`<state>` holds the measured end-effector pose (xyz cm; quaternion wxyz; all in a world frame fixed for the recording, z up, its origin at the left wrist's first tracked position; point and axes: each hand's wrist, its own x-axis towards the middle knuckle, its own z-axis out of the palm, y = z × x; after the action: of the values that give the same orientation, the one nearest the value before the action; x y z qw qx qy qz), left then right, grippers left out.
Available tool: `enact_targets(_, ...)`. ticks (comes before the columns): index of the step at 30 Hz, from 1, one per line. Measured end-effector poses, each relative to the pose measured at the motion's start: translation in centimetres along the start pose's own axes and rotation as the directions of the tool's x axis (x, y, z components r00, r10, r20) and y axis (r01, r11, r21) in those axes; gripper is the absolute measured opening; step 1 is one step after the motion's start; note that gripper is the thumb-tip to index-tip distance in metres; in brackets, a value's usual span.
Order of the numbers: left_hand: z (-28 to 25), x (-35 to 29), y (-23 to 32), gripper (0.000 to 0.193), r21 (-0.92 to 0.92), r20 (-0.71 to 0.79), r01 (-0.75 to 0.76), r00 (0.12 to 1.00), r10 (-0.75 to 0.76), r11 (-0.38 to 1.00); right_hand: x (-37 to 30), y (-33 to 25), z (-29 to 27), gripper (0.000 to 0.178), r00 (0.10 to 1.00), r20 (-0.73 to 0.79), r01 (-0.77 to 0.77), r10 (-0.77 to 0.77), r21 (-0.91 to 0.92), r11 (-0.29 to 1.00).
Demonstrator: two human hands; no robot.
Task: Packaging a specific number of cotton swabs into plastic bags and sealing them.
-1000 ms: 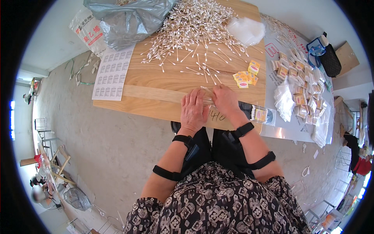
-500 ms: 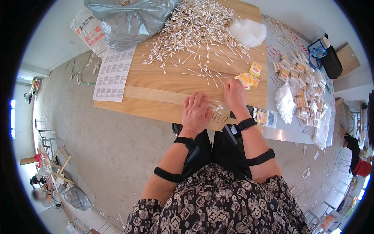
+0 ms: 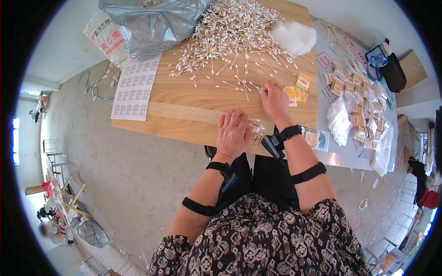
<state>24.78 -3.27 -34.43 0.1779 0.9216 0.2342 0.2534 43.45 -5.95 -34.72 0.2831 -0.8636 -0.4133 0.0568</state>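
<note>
My left hand [image 3: 232, 133] lies palm down near the front edge of the wooden table [image 3: 184, 99], its fingers pressed on a small bundle of cotton swabs [image 3: 254, 125]. My right hand [image 3: 275, 100] reaches forward, its fingertips touching loose cotton swabs [image 3: 244, 85] scattered at the near edge of the big swab pile [image 3: 230, 32]. Small yellow packets [image 3: 298, 89] lie just right of that hand. Whether the right fingers pinch a swab is hidden.
A grey plastic bag [image 3: 152, 23] and a white printed sack sit at the table's back left. A sheet of labels [image 3: 133, 87] hangs over the left edge. A clear bag [image 3: 294, 37] lies at the back. Filled packets [image 3: 359, 101] and a bagged swab pack [image 3: 312, 137] are on the right.
My right hand left the bundle under my left hand and moved forward to the loose swabs. My left hand stayed on the bundle.
</note>
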Motion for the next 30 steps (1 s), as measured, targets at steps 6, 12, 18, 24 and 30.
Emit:
enact_targets(6, -0.1, -0.1, 0.0, 0.043, 0.002, 0.007, -0.018, 1.000, 0.018, 1.000, -3.2, 1.5, -0.5, 0.013, 1.000, -0.012, -0.014, 0.015, 0.022, 1.000)
enact_targets(12, 0.0, -0.1, 0.1, 0.047, 0.049, 0.019, -0.017, 1.000, 0.016, 0.999, -5.8, 0.7, -0.3, 0.011, 0.973, 0.073, 0.206, -0.218, 0.144, 0.968)
enact_targets(18, 0.1, -0.2, -0.1, 0.047, 0.086, 0.062, -0.003, 0.998, -0.003, 0.996, -2.7, -1.5, -0.2, 0.013, 0.994, 0.056, 0.071, -0.093, 0.315, 0.946)
enact_targets(24, 0.1, 0.1, 0.3, 0.046, 0.042, 0.023, -0.009, 1.000, 0.008, 0.999, -0.1, -2.5, 2.1, 0.022, 0.998, 0.031, -0.054, 0.053, 0.053, 0.997)
enact_targets(30, 0.0, 0.0, 0.1, 0.045, 0.044, 0.032, -0.019, 0.999, 0.017, 0.999, 2.2, 1.4, -0.8, 0.022, 0.923, 0.208, -0.370, 0.323, 0.252, 0.894)
